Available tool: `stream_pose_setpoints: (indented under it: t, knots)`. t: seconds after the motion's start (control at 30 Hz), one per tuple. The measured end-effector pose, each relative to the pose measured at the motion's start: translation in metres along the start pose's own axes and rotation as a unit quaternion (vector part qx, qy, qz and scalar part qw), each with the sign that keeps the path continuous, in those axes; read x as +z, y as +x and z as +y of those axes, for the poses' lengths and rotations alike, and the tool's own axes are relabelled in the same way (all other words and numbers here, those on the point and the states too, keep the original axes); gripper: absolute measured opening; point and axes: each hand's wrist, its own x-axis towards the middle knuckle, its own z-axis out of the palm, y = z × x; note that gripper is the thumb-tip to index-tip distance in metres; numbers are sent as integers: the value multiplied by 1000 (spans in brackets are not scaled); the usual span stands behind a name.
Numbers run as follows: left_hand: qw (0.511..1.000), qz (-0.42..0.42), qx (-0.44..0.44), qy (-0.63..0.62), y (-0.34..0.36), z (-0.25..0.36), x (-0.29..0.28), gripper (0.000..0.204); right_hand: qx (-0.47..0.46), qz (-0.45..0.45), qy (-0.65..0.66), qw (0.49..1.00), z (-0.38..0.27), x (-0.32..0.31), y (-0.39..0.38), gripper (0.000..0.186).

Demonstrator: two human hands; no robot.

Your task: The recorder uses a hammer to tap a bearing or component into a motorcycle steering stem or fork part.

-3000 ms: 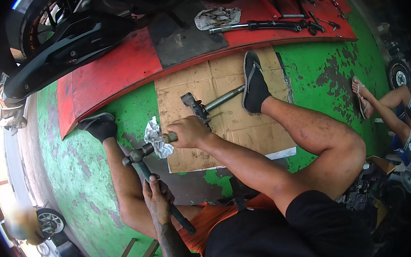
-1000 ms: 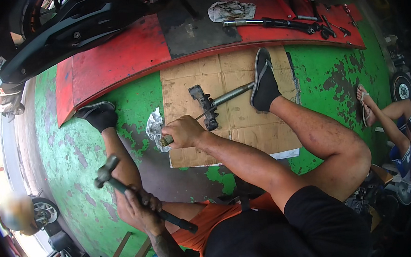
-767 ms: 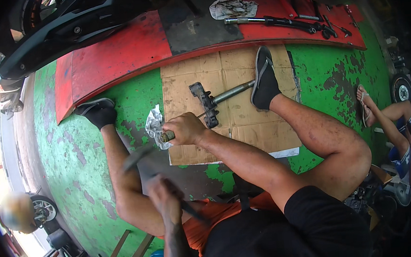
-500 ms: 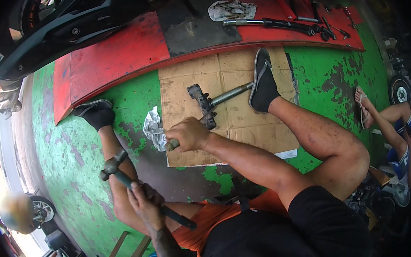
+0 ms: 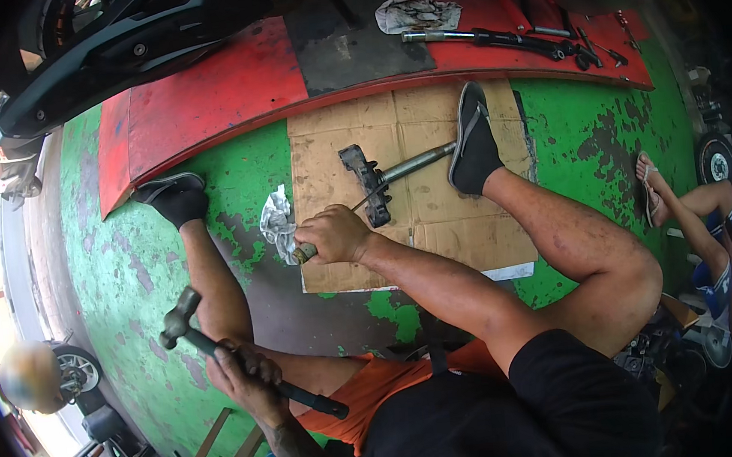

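My left hand (image 5: 249, 377) is wrapped around the dark handle of a hammer (image 5: 182, 318), its metal head raised to the left, apart from the other tool. A screwdriver (image 5: 305, 252) is gripped in my right hand (image 5: 336, 234); most of its handle is hidden by the fingers. Its thin shaft points toward the base of a steering stem (image 5: 417, 163), a metal tube with a dark clamp (image 5: 366, 185). Whether the tip touches the clamp is hard to tell. The stem lies on flattened cardboard (image 5: 436, 244), its far end against my right sandal (image 5: 473, 147).
Behind the cardboard runs a low red platform (image 5: 209, 95) bearing a fork tube (image 5: 497, 39), a stained rag (image 5: 418, 15) and hand tools. A crumpled paper (image 5: 276, 225) lies left of the cardboard. Another person's leg (image 5: 692, 224) shows at right. Motorcycle bodywork (image 5: 129, 58) hangs over the upper left.
The hammer in my left hand has swung down and left, farther from the screwdriver. My right hand keeps its hold at the clamp. The whole view has shifted slightly.
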Motion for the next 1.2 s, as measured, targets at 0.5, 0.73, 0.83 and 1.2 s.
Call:
stream_pose_setpoints:
  t: [0.5, 0.73, 0.83, 1.2]
  knots:
    - [997, -33, -60, 19, -4, -42, 11, 24, -17, 18, 8, 1000, -8, 4, -9, 26]
    - [999, 14, -25, 24, 8, -23, -11, 24, -27, 46, 23, 998, -5, -11, 10, 24]
    - [998, 19, -55, -2, 8, -25, -6, 24, -1, 14, 27, 1000, 2, -15, 19, 27]
    - [997, 30, 59, -49, 32, 28, -17, 25, 70, -61, 15, 996, 4, -22, 42, 29]
